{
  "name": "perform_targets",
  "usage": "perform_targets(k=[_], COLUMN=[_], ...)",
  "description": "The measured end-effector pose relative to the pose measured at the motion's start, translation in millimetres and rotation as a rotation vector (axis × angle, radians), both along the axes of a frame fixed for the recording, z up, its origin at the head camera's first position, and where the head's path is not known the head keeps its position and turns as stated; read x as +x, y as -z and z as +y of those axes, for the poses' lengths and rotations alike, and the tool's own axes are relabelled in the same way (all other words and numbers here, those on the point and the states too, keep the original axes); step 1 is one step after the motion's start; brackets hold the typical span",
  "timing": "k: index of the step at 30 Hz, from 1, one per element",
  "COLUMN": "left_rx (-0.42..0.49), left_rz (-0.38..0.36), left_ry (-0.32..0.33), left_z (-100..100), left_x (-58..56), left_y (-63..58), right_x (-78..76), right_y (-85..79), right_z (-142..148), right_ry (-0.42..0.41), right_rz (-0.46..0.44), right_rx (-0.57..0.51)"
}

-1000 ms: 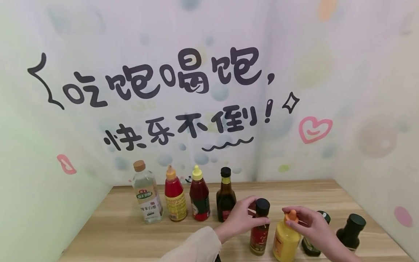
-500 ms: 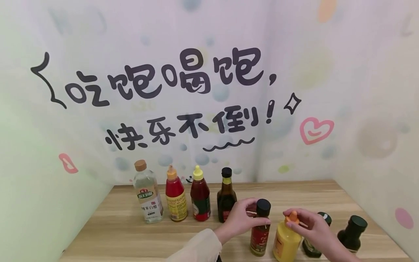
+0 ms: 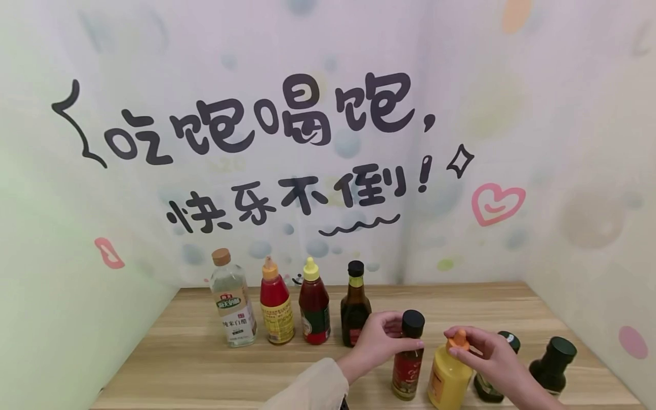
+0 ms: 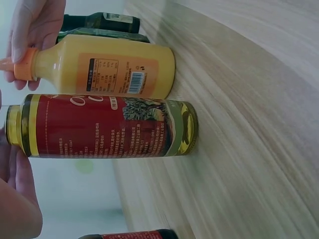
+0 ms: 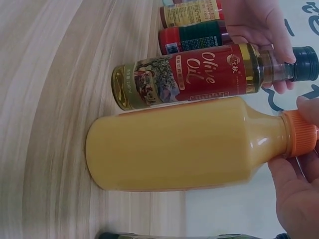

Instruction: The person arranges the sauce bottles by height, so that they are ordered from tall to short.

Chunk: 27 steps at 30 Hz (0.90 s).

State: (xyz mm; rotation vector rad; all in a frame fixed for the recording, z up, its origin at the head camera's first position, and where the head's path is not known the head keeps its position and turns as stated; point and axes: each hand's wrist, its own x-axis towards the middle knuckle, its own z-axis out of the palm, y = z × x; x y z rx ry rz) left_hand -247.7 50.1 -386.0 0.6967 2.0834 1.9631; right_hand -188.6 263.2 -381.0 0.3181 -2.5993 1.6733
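Observation:
My left hand grips the neck of an olive oil bottle, just below its black cap. The red label reading "Olive Oil" shows in the right wrist view, where the bottle appears sideways. Beside it, my right hand pinches the orange cap of a yellow squeeze bottle. In the left wrist view the back label of the yellow bottle has a barcode. Both bottles stand upright on the wooden table, close together. Part of the orange cap is hidden by my right fingers.
Left of my hands stand a clear vinegar bottle, a red sauce bottle, a dark red sauce bottle with a yellow tip and a dark bottle. Two dark bottles, one partly hidden and one farther right, stand beyond my right hand.
The head view has shifted very slightly, so everything sits a little farther right in it. Both hands keep the same hold, and the bottles stay in place.

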Motion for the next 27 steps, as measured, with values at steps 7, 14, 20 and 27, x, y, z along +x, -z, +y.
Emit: perform_targets(k=[7,14,20,27], left_rx=[-0.015,-0.022,-0.022,-0.057], left_rz=[0.019,0.041,0.093,0.143], left_ry=[-0.021,-0.060,-0.100,-0.173], left_z=[0,1,2,7], left_x=[6.1,6.0,-6.7,-26.6], left_y=[-5.5,-14.5,-30.1,-32.7], right_x=[1.0,0.8,-1.3,-0.3], right_y=[-1.5,-1.8,-0.8,-2.0], right_z=[1,1,1,2], right_ry=[0.003,-0.004,-0.011,0.007], right_rz=[0.020,0.034,0.060,0.030], right_rx=[0.018,0.031,0.048,0.046])
